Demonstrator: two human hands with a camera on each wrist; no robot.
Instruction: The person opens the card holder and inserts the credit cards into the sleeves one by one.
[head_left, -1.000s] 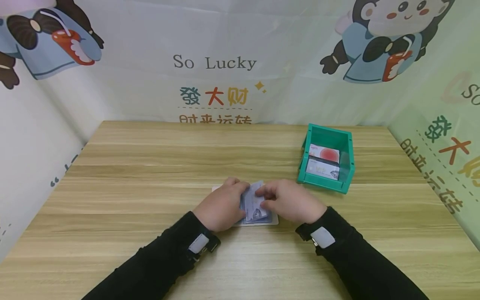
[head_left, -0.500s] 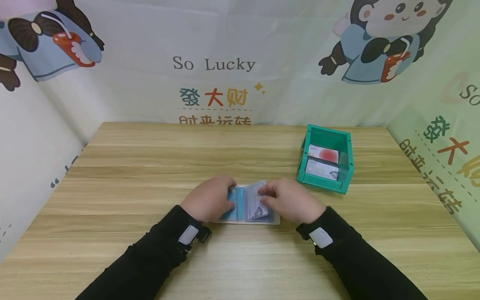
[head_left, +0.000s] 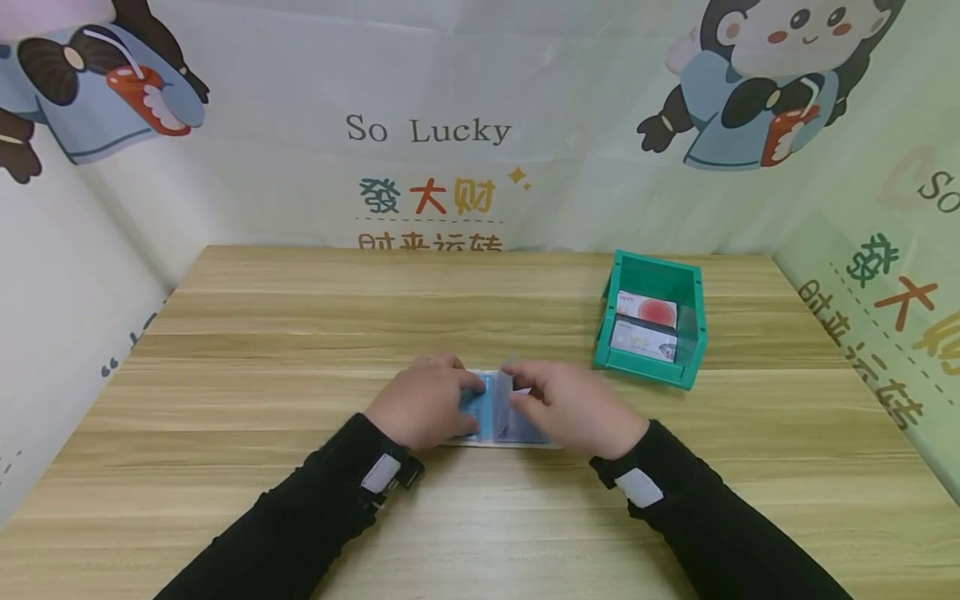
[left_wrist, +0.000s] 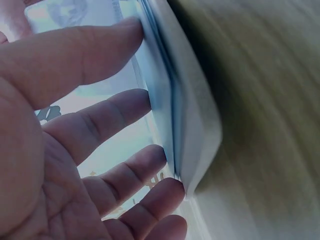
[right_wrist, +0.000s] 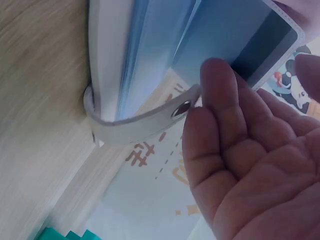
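Observation:
A card holder [head_left: 487,417] with a white cover lies spread on the table, its pages clear bluish sleeves. My left hand [head_left: 423,400] rests over the left half, thumb and fingertips pressing the turned sleeves near the fold; the left wrist view shows these fingertips [left_wrist: 155,155] against the page stack. My right hand [head_left: 573,404] is over the right half, index finger touching a raised sleeve [head_left: 503,408] that stands nearly upright. In the right wrist view, a sleeve with a dark stripe [right_wrist: 265,47] is beside my fingers, and a strap [right_wrist: 135,129] with a metal snap sticks out from the cover.
Right of the hands and farther back stands a green bin [head_left: 651,373] with cards [head_left: 643,340] inside. The wooden table [head_left: 375,292] ends at a printed backdrop [head_left: 300,167] behind, with more of it along both sides.
My left hand moved left, then slightly back right, and stays on the left pages. The sleeve under my right hand swung up from the right side toward the left.

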